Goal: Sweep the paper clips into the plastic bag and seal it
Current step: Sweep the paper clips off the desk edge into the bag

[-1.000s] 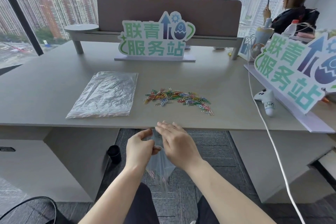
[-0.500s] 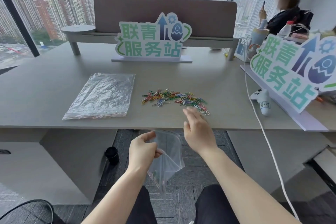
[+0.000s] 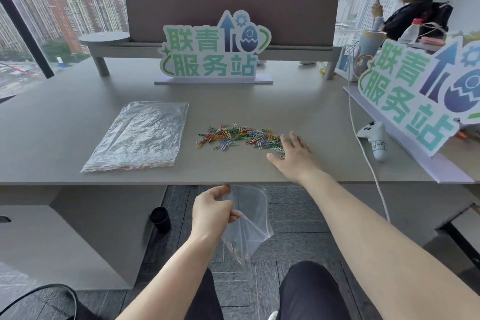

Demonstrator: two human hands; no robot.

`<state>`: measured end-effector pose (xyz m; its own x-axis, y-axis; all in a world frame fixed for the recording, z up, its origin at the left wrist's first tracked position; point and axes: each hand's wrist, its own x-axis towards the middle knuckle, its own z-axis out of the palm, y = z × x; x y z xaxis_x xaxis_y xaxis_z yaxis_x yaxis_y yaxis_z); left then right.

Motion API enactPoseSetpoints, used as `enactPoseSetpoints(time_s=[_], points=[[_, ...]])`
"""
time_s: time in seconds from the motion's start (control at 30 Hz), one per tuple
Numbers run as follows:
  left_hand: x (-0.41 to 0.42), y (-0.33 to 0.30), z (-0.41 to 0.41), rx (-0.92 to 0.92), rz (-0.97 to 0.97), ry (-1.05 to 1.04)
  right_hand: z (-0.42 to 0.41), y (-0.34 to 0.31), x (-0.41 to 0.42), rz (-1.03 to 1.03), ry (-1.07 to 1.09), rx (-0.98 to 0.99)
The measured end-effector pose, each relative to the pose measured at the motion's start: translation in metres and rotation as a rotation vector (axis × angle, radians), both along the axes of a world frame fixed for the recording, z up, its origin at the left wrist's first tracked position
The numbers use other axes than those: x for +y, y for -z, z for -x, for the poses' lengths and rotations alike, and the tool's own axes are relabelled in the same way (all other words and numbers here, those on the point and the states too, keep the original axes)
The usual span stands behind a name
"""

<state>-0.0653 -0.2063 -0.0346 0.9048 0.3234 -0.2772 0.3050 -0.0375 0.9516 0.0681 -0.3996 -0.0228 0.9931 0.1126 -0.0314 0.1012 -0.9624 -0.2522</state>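
The left hand (image 3: 211,209) pinches the rim of a thin, clear plastic bag (image 3: 248,223) just below the desk edge (image 3: 155,181), its mouth gaping; the right hand (image 3: 292,154) lies flat, fingers spread and holding nothing, at the right end of the paper clips (image 3: 240,135). The sweep looks about to begin; next, those bright wire loops must be dragged over the smooth edge into the limp mouth.
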Motion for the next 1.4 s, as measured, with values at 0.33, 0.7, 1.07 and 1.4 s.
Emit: enactPoseSetpoints(time_s=[0.33,0.7,1.07,1.4], points=[[-0.008,-0.001,-0.001,0.004,0.013,0.021,0.013,0.005,0.020,0.061,-0.045,0.005],[-0.017,0.003,-0.003,0.008,-0.005,0.058,0.044,0.012,0.060,0.023,-0.079,-0.040],[-0.014,0.006,-0.005,0.017,0.032,0.036,0.058,-0.004,0.040,-0.488,0.015,-0.118],[-0.013,0.012,-0.011,0.006,0.051,0.026,0.050,0.012,0.041,-0.076,-0.282,-0.144]])
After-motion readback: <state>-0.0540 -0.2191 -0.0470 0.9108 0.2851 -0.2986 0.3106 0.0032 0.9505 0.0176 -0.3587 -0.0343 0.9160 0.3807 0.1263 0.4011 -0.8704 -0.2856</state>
